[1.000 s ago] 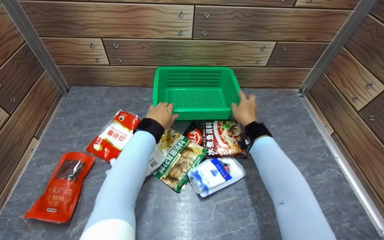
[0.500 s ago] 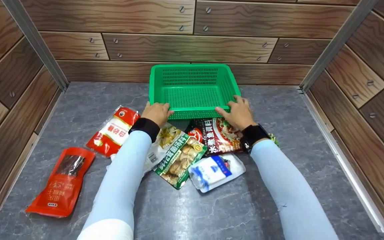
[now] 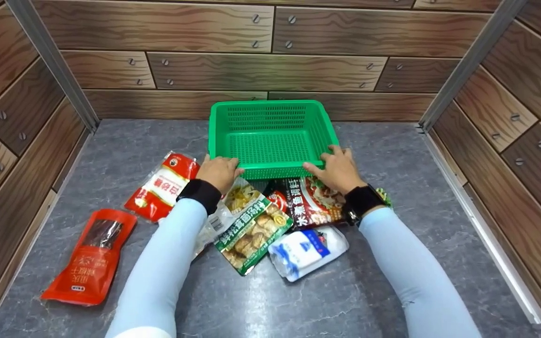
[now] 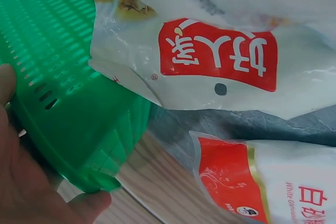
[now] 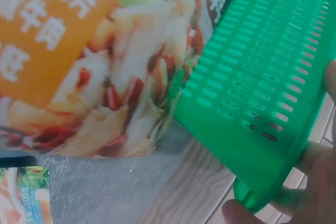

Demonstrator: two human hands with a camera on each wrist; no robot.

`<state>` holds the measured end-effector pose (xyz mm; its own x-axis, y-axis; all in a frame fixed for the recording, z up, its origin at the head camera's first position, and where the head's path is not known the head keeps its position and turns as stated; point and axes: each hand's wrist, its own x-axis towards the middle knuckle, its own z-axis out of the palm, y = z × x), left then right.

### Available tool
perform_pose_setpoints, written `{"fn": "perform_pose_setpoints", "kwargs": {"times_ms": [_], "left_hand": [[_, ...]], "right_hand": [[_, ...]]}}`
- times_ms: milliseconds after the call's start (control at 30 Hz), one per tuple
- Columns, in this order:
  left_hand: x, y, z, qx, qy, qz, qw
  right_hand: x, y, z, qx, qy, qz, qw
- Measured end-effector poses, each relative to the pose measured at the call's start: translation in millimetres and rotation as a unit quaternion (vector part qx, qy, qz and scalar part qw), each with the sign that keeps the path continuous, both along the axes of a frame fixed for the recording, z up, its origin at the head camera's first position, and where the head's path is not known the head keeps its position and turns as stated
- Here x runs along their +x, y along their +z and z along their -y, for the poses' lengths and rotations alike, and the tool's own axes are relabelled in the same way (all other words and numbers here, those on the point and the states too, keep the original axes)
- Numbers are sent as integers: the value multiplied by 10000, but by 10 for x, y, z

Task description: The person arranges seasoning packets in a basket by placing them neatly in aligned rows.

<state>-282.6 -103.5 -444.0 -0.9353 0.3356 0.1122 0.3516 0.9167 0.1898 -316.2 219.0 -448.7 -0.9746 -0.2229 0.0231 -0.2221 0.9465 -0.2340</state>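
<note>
Head view: the green basket (image 3: 270,171) is at the back of the surface (image 3: 406,188), near the plank-patterned wall (image 3: 223,70). My left grip (image 3: 219,172) and right grip (image 3: 338,171) have its near corners, fingers hooked over the rim. Getting hold of it I judge done; letting go is outstanding. The red-and-white packet (image 3: 163,185), red pouch (image 3: 87,258), green packet (image 3: 254,234), dark packet (image 3: 310,202) and white-and-blue packet (image 3: 308,251) all lie outside it, so any loading looks not yet started.

Left wrist view: my left fingers curl round the rim, pinching it (the hold looks sound). A pale packet (image 4: 226,66) overlaps the basket wall; I cannot tell whether they touch.

Right wrist view: my right fingers pinch the rim by the corner. Whether the basket's base bears fully on the surface, I cannot tell.
</note>
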Motion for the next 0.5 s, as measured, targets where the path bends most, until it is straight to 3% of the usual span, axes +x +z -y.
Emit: {"fn": "perform_pose_setpoints", "kwargs": {"times_ms": [267, 500], "left_hand": [[146, -49, 19, -72, -97, -54, 9999], [216, -46, 17, -71, -211, -61, 9997]], "right_hand": [[153, -28, -10, -219, -30, 104, 9997], [256, 8, -34, -127, -18, 145, 9998]]}}
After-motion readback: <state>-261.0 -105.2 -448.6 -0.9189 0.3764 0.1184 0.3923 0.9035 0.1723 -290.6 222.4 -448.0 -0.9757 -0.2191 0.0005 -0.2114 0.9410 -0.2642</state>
